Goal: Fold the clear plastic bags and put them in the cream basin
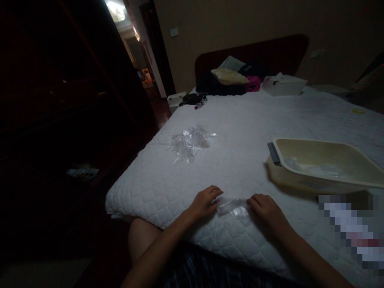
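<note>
A small clear plastic bag [233,207] lies flat on the white quilted mattress [240,132], close to its near edge. My left hand [205,203] rests at the bag's left end with its fingers curled onto the plastic. At the right end, my right hand [267,210] does the same, fingers bent and pressing the edge. Farther up the mattress, to the left, sits a loose heap of several more clear plastic bags [189,143].
A beige plastic basin [322,165] holding more clear plastic stands to the right on the mattress. At the headboard lie clothes, a pink item [253,83] and a white box [283,85]. Dark furniture and floor lie left of the bed.
</note>
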Demonstrator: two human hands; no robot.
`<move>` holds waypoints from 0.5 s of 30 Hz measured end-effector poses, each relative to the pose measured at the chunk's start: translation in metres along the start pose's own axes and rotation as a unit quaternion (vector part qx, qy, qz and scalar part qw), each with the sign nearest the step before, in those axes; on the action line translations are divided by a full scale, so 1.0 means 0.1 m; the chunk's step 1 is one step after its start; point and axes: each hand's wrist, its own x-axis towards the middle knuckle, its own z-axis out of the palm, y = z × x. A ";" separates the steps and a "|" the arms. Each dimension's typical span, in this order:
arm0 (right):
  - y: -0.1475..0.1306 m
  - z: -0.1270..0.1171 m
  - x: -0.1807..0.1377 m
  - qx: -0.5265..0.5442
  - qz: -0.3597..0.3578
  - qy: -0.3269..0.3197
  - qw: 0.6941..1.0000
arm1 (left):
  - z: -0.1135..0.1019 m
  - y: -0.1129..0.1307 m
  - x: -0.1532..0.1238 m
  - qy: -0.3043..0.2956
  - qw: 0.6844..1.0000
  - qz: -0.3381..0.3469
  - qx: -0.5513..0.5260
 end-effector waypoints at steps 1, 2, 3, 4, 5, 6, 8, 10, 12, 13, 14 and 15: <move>0.01 0.01 -0.01 -0.011 -0.020 0.013 1.000 | -0.01 0.02 -0.04 0.002 0.999 0.033 0.024; 0.01 0.02 -0.02 -0.020 -0.037 0.025 0.999 | -0.02 0.04 -0.08 0.001 0.997 0.062 0.044; 0.02 0.03 -0.03 -0.026 -0.051 0.033 0.998 | -0.02 0.07 -0.12 -0.001 0.994 0.087 0.060; 0.02 0.03 -0.04 -0.030 -0.059 0.038 0.997 | -0.02 0.10 -0.15 -0.004 0.992 0.107 0.069; 0.02 0.04 -0.04 -0.035 -0.062 0.042 0.997 | -0.01 0.13 -0.18 -0.007 0.990 0.122 0.074; 0.01 0.05 -0.05 -0.039 -0.062 0.044 0.996 | 0.00 0.17 -0.20 -0.007 0.988 0.132 0.076; 0.01 0.06 -0.06 -0.047 -0.057 0.049 0.996 | 0.05 0.22 -0.21 0.001 0.986 0.142 0.082; 0.00 0.07 -0.06 -0.051 -0.050 0.047 0.996 | 0.10 0.26 -0.21 0.010 0.985 0.148 0.090; 0.01 0.07 -0.06 -0.050 -0.038 0.041 0.997 | 0.15 0.30 -0.20 0.010 0.984 0.152 0.088; 0.01 0.06 -0.06 -0.048 -0.031 0.038 0.998 | 0.17 0.32 -0.19 0.009 0.985 0.153 0.083; 0.01 0.06 -0.06 -0.046 -0.025 0.036 0.998 | 0.18 0.34 -0.19 0.009 0.985 0.152 0.076; 0.01 0.07 -0.06 -0.043 -0.019 0.034 0.998 | 0.20 0.36 -0.20 0.012 0.986 0.150 0.069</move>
